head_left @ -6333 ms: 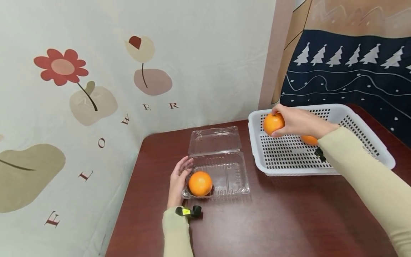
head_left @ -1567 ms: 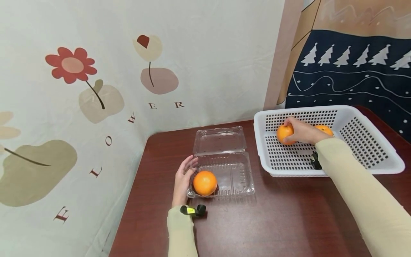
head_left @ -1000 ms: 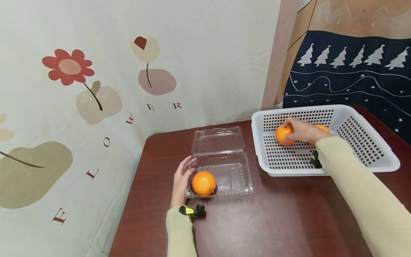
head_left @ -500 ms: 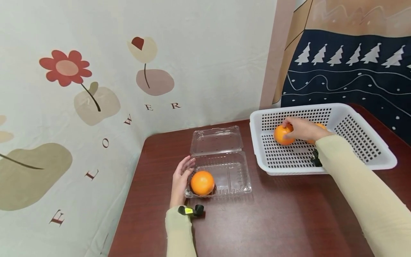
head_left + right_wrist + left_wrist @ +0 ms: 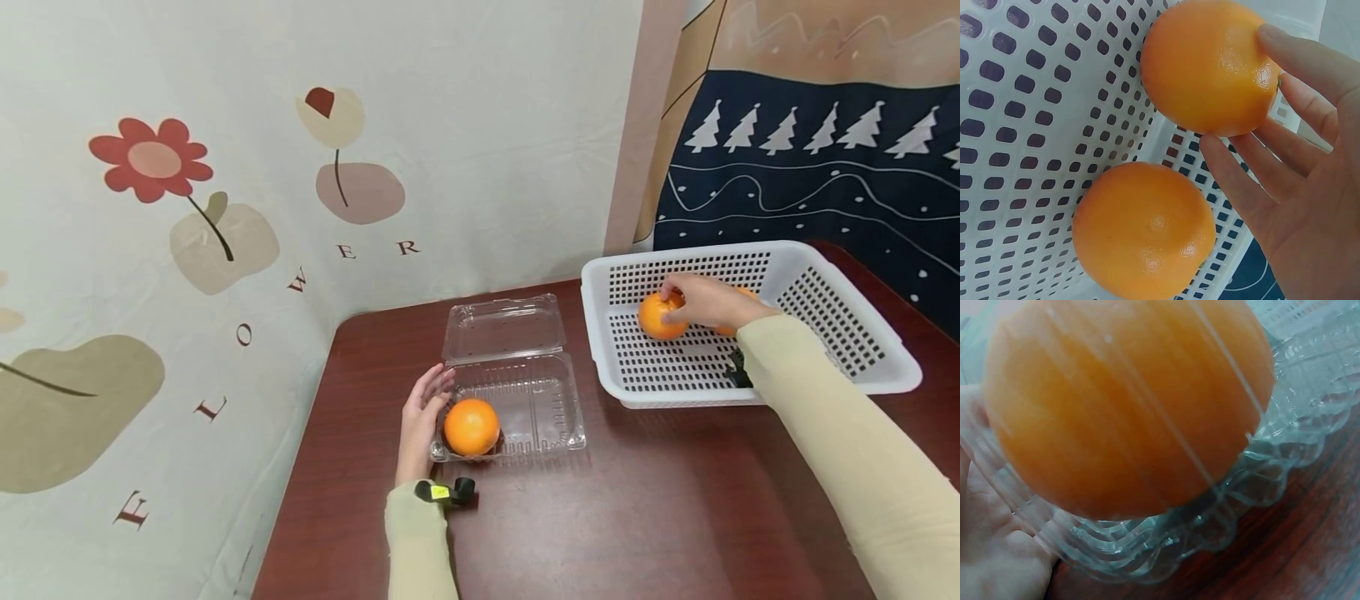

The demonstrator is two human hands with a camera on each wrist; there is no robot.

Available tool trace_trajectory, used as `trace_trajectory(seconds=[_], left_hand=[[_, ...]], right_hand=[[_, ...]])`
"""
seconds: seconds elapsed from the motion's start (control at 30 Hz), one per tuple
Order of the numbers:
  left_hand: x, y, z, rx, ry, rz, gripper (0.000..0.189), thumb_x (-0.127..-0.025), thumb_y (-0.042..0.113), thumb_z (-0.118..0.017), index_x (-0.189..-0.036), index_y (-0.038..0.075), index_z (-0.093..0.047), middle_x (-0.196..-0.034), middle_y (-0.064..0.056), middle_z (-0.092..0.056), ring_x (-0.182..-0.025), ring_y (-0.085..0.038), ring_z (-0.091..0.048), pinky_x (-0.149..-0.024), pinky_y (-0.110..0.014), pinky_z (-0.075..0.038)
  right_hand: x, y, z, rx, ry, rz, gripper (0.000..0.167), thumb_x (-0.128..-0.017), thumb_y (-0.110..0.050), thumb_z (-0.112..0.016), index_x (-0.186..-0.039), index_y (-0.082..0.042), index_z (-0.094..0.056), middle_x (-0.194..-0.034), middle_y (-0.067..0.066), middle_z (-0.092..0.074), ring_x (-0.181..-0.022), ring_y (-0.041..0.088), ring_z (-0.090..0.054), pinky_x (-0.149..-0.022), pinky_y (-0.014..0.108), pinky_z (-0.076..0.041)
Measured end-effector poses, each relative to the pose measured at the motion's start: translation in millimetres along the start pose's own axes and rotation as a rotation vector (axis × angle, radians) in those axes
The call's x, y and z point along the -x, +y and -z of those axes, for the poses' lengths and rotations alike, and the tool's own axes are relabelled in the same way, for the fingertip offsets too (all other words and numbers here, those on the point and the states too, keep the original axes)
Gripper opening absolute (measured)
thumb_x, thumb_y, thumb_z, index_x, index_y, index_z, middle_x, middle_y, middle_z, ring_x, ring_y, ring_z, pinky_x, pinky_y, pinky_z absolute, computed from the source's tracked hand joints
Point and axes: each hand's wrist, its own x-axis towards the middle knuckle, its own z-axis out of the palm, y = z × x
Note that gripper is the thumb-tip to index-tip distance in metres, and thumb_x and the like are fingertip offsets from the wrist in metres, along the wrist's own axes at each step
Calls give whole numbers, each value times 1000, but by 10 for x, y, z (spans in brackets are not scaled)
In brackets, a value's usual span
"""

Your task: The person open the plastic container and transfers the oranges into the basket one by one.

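Note:
In the head view my right hand (image 5: 708, 302) grips an orange (image 5: 663, 316) between thumb and fingers, low inside a white perforated basket (image 5: 611, 377). The right wrist view shows the thumb (image 5: 1285, 47) on this orange's side and fingers behind it. A second orange (image 5: 1144, 231) lies beside it, partly hidden by the hand in the head view. My left hand (image 5: 420, 421) rests against the left wall of an open clear plastic clamshell box (image 5: 536, 408), fingers loosely extended. A third orange (image 5: 472, 427) sits in the box's near left corner; the left wrist view shows it through the plastic.
The clamshell's lid (image 5: 504, 327) lies folded back toward the wall. Everything stands on a dark red-brown table (image 5: 585, 525). A printed cloth with flowers (image 5: 480, 150) hangs behind, and a dark tree-patterned one (image 5: 810, 192) is at right.
Since the oldest frame, my right hand has lowered its orange from the basket's left side into the basket. Over the last second, both hands stay nearly still; the head view shifts slightly.

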Motion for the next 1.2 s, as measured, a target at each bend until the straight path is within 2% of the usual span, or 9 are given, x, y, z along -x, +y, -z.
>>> trace_trajectory(seconds=[0.43,0.73,0.97,1.1,1.2], left_hand=[[4,16,-12,1,9,20,42,-91,2,-45,-131,13,-43,-126,-5,-51,-117,-18,-46,-95,-27,-38],[13,36,-24,1,12,26,42,-91,2,-45,-131,11,-42,-124,-3,-53,-116,-17,-46,-94,-25,-38],[36,143,-56,-20,-7,42,43,-91,1,-42,-134,7,-38,-129,-12,-47,-120,-25,-42,-99,-33,-34],[64,217,-88,2,-10,49,43,-91,0,-42,-133,7,-38,-130,-14,-46,-121,-26,-40,-101,-39,-30],[71,229,-94,14,-11,54,43,-91,-1,-42,-133,6,-38,-130,-15,-45,-122,-27,-39,-101,-38,-30]], right_hand=[[57,-38,59,33,6,6,31,-80,-25,-66,-102,-5,-56,-110,16,-53,-91,29,-45,-85,49,-37],[102,-76,109,86,38,46,29,-80,-29,-65,-99,-8,-59,-102,10,-56,-85,26,-46,-78,43,-40],[144,-152,182,110,67,83,24,-82,-29,-63,-96,-10,-59,-103,11,-58,-91,27,-50,-83,48,-40],[168,-213,214,100,63,104,24,-83,-28,-61,-99,-10,-59,-101,9,-61,-93,27,-53,-84,48,-41],[192,-280,242,101,58,117,28,-84,-30,-60,-103,-9,-59,-100,8,-60,-92,26,-53,-83,48,-42]])
